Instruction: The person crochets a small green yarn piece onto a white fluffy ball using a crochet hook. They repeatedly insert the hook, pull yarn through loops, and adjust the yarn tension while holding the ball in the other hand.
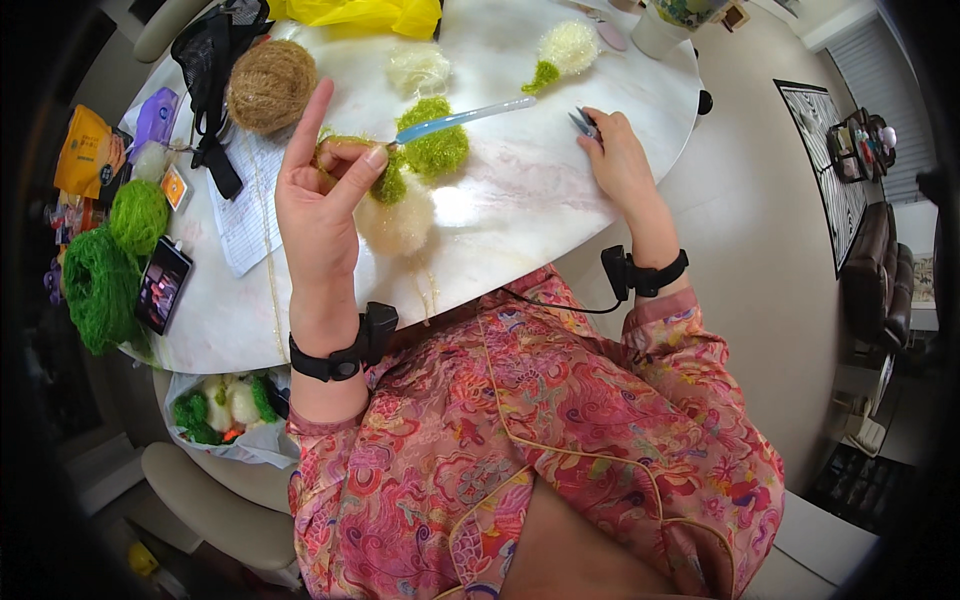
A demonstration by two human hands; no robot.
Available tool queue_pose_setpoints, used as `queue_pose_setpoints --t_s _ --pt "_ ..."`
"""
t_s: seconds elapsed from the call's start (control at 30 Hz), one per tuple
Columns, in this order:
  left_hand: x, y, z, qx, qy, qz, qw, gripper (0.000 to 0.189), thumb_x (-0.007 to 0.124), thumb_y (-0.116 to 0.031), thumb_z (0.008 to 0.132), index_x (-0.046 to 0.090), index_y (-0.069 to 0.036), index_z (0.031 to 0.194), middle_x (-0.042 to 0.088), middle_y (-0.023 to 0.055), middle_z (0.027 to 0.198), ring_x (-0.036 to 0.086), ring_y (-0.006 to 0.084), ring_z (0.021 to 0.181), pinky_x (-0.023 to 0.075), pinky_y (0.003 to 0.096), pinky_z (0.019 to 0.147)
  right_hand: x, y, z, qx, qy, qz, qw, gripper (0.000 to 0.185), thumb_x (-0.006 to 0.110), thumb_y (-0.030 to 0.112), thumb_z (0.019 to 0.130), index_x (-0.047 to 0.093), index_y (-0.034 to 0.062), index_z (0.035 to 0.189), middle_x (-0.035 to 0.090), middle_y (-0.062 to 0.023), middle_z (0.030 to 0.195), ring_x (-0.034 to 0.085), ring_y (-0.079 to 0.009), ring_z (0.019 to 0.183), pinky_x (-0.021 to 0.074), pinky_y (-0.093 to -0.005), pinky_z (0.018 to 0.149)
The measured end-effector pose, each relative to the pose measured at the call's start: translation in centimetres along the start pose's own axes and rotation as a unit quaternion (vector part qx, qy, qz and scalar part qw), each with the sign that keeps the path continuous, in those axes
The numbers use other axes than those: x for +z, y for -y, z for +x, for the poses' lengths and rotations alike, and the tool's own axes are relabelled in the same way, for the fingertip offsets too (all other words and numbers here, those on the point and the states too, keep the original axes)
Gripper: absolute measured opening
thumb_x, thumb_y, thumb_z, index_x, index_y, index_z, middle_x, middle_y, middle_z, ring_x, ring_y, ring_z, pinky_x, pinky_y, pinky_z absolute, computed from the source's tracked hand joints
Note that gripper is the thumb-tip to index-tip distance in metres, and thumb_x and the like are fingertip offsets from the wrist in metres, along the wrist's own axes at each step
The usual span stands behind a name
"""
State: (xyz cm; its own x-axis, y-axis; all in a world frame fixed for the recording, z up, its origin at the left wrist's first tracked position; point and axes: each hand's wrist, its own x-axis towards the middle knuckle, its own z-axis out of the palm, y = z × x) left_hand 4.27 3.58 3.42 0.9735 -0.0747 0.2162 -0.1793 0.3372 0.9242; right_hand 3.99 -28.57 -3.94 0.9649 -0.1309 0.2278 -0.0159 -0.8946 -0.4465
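My left hand [322, 180] pinches a crochet hook with a translucent blue handle [457, 120] near its metal end, the index finger pointing up. A small green crocheted piece [388, 186] hangs at the same fingertips, joined to a cream fuzzy crocheted piece [397, 219] below it. Behind the hook's handle lies a ball of lime-green tinsel yarn [435, 142]. Off to the right, close to the table's edge, my right hand [622, 157] grips small thread snips [582, 122], their blades pointing away from me. The snips' handles are hidden in the palm.
On the marble table [517, 195] lie a finished-looking cream and green piece [568, 49], cream yarn [418, 69], a brown yarn ball [272, 86] and a written sheet [244, 202]. Green yarn [101, 289] and a phone [163, 285] sit left. A plastic bag [225, 420] holds crocheted pieces.
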Motion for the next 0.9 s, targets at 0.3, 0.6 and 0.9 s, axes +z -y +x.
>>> queue_pose_setpoints --t_s 0.3,0.6,0.9 --pt "1.7 0.2 -0.7 -0.016 0.057 0.012 0.998 0.07 0.066 0.007 0.079 0.036 -0.002 0.141 0.064 0.0019 0.08 0.059 0.0074 0.077 0.0468 0.0209 0.074 -2.4 9.3 -1.5 -0.191 0.102 0.513 0.831 0.056 0.074 0.009 0.076 0.052 0.007 0.128 0.059 -0.0086 0.101 0.06 -0.0178 0.092 0.0467 -0.0302 0.082" --pt "2.4 -0.2 -1.2 -0.13 0.133 -0.067 0.98 0.071 0.066 0.006 0.08 0.032 0.0 0.142 0.064 0.0055 0.084 0.059 0.0091 0.081 0.0466 0.0209 0.074 -1.2 13.0 -1.5 -0.479 -0.094 0.28 0.826 0.024 0.07 0.007 0.077 0.068 0.0082 0.1 0.062 -0.0083 0.084 0.058 -0.0214 0.068 0.0435 -0.0311 0.055" --pt "1.7 -0.6 -1.2 -0.088 0.091 0.002 0.992 0.064 0.067 0.003 0.081 0.037 0.003 0.137 0.065 0.0044 0.085 0.059 0.0079 0.079 0.0459 0.0201 0.075 -5.1 11.7 0.1 -0.317 -0.165 0.248 0.901 0.01 0.065 -0.002 0.077 0.067 0.0048 0.084 0.058 -0.0094 0.084 0.058 -0.0221 0.073 0.0478 -0.0294 0.064"
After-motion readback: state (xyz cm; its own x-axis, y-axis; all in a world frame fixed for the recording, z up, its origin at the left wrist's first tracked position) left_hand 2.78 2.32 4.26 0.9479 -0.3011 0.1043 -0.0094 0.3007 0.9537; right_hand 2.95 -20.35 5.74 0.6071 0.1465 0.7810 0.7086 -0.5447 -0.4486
